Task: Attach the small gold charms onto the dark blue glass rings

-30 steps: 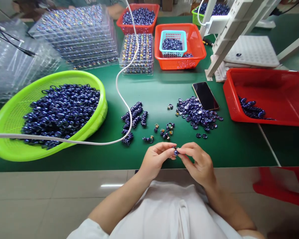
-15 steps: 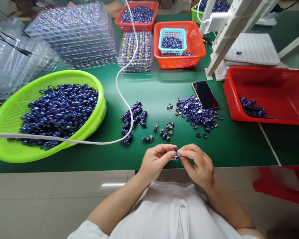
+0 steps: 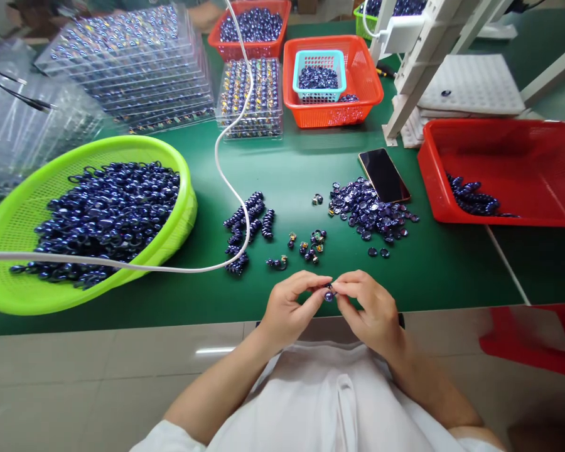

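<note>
Between my fingertips, at the table's front edge, is a small shiny dark-blue beaded piece (image 3: 329,295); its exact kind is too small to make out. My left hand (image 3: 289,307) pinches it from one side, thumb and forefinger closed. From the other side my right hand (image 3: 370,307) grips it, fingertips pressed together. Just beyond lie several small dark pieces with gold parts (image 3: 304,248). Stacked rows of dark-blue ring-like pieces (image 3: 268,224) rest to their left. A loose pile of dark-blue round caps (image 3: 371,210) spreads to the right, touching a phone (image 3: 385,176).
A lime-green basket (image 3: 191,207) full of dark-blue pieces stands left, crossed by a white cable (image 3: 221,163). Clear trays (image 3: 132,75) are stacked behind. An orange basket (image 3: 334,116) holds a turquoise one (image 3: 320,95). A red bin (image 3: 537,169) and white post (image 3: 419,69) are right.
Both hands keep their pinch on the small beaded piece, with only slight finger movement. The whole view has shifted a little; the things on the table stay in place.
</note>
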Available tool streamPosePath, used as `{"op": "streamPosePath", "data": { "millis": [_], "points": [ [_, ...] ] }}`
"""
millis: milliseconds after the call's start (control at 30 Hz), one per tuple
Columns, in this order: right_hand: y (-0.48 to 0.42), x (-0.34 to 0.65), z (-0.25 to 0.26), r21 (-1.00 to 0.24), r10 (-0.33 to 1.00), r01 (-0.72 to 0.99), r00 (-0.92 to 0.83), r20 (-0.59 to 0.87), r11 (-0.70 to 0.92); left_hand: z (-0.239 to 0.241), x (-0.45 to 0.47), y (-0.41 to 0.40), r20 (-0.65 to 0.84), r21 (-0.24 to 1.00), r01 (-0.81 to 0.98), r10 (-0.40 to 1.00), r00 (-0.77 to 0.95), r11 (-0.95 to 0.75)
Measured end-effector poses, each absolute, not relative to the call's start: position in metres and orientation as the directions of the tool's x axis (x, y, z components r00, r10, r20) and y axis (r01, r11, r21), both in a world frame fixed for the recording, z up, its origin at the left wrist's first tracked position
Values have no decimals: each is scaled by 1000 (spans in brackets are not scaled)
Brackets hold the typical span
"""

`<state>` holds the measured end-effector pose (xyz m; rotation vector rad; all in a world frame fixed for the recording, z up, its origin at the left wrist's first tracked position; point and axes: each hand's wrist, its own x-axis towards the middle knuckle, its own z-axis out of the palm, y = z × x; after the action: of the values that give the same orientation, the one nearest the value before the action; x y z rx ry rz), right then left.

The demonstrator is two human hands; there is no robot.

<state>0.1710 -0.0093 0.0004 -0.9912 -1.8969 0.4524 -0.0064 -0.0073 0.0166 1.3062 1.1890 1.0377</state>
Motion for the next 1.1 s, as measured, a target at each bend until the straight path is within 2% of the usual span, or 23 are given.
{"op": "streamPosePath", "data": {
  "millis": [167,267,400,633,767,933,1100],
  "points": [
    [-10,169,3,-604,782,508,-286,554,614,14,-7,-6,-52,996,84,982,181,37],
    [-8,169,5,-681,826,471,-257,502,561,13,-7,-5,-73,996,60,982,172,64],
    [-6,168,7,-813,919,427,-177,353,395,11,-5,-7,-101,994,57,987,126,95],
    [-9,167,9,-857,946,401,-146,290,324,5,0,-10,-248,967,-37,964,93,252],
    [-8,168,10,-861,953,409,-141,268,303,6,1,-9,-195,981,35,974,118,192],
    [-6,166,6,-915,981,357,-117,154,186,4,-1,-8,-49,986,163,989,136,27],
    [-2,173,6,-915,981,381,-183,64,131,1,0,-5,-65,974,225,982,175,25]
  ]
}}
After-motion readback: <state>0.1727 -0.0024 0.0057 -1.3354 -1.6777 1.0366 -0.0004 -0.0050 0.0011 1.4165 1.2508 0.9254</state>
